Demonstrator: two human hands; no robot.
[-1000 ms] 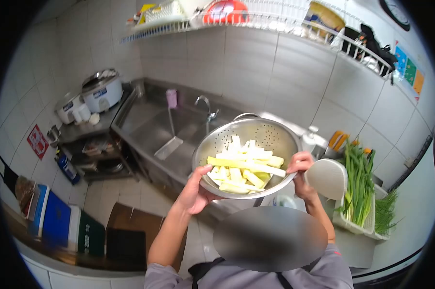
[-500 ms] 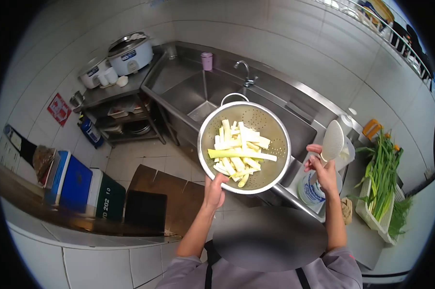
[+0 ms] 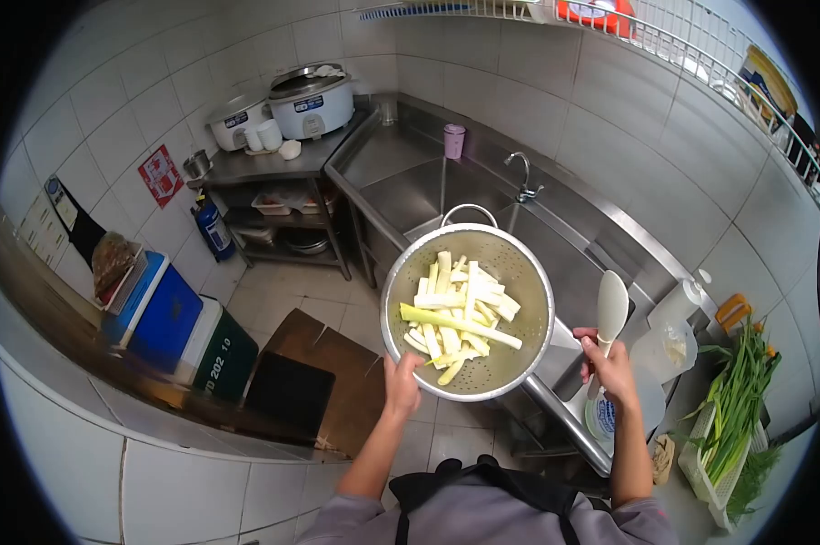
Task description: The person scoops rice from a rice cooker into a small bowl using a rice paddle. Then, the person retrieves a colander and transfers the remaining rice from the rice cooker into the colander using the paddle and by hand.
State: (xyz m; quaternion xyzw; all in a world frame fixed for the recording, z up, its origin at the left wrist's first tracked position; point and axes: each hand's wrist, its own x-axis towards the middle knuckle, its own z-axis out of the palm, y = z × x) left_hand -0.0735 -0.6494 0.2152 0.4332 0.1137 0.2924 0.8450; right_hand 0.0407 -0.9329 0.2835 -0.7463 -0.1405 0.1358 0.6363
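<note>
My left hand (image 3: 402,386) grips the near-left rim of a metal colander (image 3: 530,313), with its thumb over the edge. Pale yellow-white cut vegetable stalks (image 3: 451,327) lie piled in the colander, one long greenish piece across the top. To the right, my right hand (image 3: 613,371) is closed round the handle of a white rice paddle (image 3: 612,304), its blade pointing up. Partly hidden behind my right hand and forearm is a tub with a blue label (image 3: 601,418).
Beyond the colander is a steel sink (image 3: 410,200) with a faucet (image 3: 521,173) and a pink cup (image 3: 454,141). At right, a basket (image 3: 705,477) holds long green leaves (image 3: 737,400). Rice cookers (image 3: 312,102) stand far left; blue and green bins (image 3: 160,304) are lower left.
The view has shifted, so the surroundings sit lower and farther right. My left hand still holds the colander, and the paddle is still in my right hand, with its blade more upright.
</note>
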